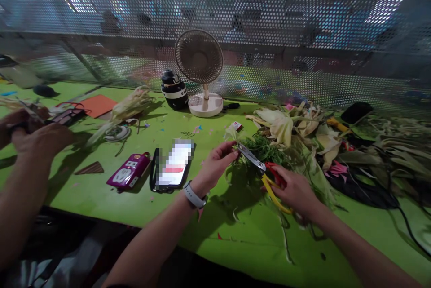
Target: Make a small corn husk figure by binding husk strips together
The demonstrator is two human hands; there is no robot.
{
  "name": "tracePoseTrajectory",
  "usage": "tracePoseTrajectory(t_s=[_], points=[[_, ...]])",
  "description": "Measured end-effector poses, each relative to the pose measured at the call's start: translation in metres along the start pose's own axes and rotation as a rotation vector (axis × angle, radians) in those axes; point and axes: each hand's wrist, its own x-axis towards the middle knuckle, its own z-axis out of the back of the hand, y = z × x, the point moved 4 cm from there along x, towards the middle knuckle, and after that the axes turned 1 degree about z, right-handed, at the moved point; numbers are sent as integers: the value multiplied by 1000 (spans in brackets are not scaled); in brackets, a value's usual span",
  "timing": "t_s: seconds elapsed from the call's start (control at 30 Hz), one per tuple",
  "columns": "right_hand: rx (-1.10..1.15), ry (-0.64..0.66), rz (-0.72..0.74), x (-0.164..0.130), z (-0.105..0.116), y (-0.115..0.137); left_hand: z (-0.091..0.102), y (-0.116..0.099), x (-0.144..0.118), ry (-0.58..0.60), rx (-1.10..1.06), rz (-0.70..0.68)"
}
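Note:
My right hand (298, 189) is closed around the red and yellow handles of a pair of scissors (252, 158). Their metal blades point up and left, and the tips reach the fingers of my left hand (218, 162). That hand wears a pale watch band and pinches a pale green piece of corn husk (231, 133); part of the piece is hidden by the fingers. Just behind the blades lies a heap of thin green strips (266, 146). Larger dried corn husks (279, 126) are piled beyond it on the right.
A lit phone (177, 164) and a purple case (129, 172) lie left of my left arm. Behind them stand a fan (206, 104) and a black bottle (174, 92), before a perforated metal screen (256, 18). At far left, another person's hands (40, 137) hold scissors. A cable (409, 227) runs at right.

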Motion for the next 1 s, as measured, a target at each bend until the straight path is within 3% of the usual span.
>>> tracePoseTrajectory(t_s=[0.37, 0.63, 0.73, 0.87, 1.0], points=[[114, 85, -78, 0, -3, -8, 1, -3, 0, 42, 41, 7], [202, 189, -124, -3, 2, 3, -3, -2, -1, 74, -25, 43], [370, 259, -132, -5, 6, 8, -3, -2, 0, 71, -49, 44], [741, 456, -161, -10, 5, 13, -1, -1, 3, 46, -69, 26], [919, 573, -162, -16, 2, 14, 0, -2, 4, 52, -32, -39]])
